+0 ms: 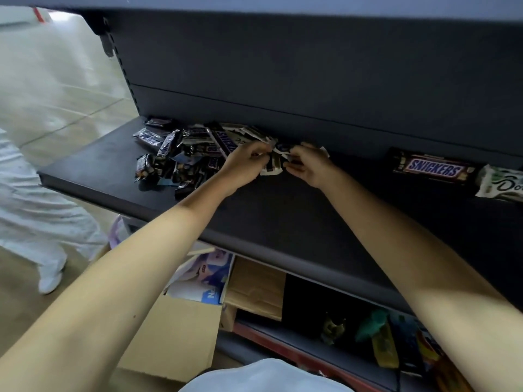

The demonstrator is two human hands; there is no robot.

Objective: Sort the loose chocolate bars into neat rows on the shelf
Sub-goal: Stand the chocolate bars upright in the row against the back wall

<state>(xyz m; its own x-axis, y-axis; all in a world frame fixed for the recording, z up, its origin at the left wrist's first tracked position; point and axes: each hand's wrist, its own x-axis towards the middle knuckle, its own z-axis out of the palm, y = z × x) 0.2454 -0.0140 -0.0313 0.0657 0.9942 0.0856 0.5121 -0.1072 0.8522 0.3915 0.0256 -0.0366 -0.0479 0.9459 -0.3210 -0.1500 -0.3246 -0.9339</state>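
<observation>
- Left hand and right hand are both pinching one held bar, with the fingers curled onto opposite ends. Nothing else is showing in either grip.
- The held bar is hanging between the two sets of fingertips, low over the shelf and near its back wall. Can't tell if it's touching the shelf.
- My read: the two-end pinch is squaring or flattening the wrapper before it gets laid down.
- The pile is lying just left of the left fingers, its nearest wrappers right at the knuckles. It's acting as feed stock within reach.
- The Snickers and a white bar are lying flat, well right of the right fingers, end to end along the back. They're probably seeding the rows by brand.
- Judging by the pile, sorting is barely getting going.
</observation>
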